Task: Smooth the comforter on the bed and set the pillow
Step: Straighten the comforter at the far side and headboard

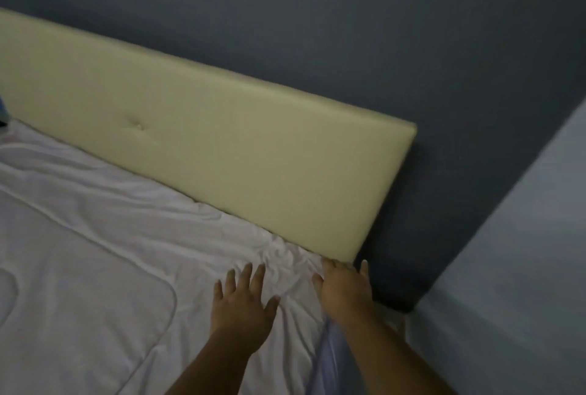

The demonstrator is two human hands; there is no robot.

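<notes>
A white quilted comforter [95, 252] covers the bed and is wrinkled near its top right corner. My left hand [242, 302] lies flat on it with fingers spread, just left of the wrinkles. My right hand [344, 286] presses down at the comforter's corner, right below the end of the headboard; its fingertips are tucked at the edge and partly hidden. At the far left edge a bit of blue fabric [3, 110] shows, possibly a pillow; too little is visible to tell.
A cream padded headboard [206, 141] runs along the dark blue-grey wall [348, 30]. A lighter blue wall [513, 267] stands close on the right, leaving a narrow gap beside the bed.
</notes>
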